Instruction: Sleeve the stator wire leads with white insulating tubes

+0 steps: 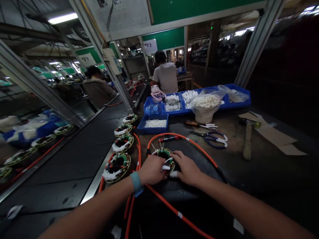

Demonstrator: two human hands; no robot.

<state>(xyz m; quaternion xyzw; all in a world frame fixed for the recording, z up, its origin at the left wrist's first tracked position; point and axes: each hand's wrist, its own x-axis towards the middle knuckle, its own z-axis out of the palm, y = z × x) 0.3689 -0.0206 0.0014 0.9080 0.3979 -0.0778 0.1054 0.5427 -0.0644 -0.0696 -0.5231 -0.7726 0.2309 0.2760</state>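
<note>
Rests a wire-wound ring (171,162) on the near middle of the bench (235,141), between both hands, apparently to steady it. Curls the fingers of the left hand (153,170) nearly closed over the ring's near left side and opening, beside a white piece (166,168); cannot tell whether pinching rim or piece. Spreads the fingers of the right hand (187,168) partly open along the right rim, touching rather than clasping, probably as a counterbrace. Has an orange cable (189,138) looping wide to the far side and right, likely to clear the working spot. Has similar rings (120,146) lined up at left and a blue tray (152,131) of white strips (156,123) just beyond, perhaps for easy reach; has scissors (218,139) and a hammer (247,141) farther right, apart from the ring, perhaps leaving elbow room.
</note>
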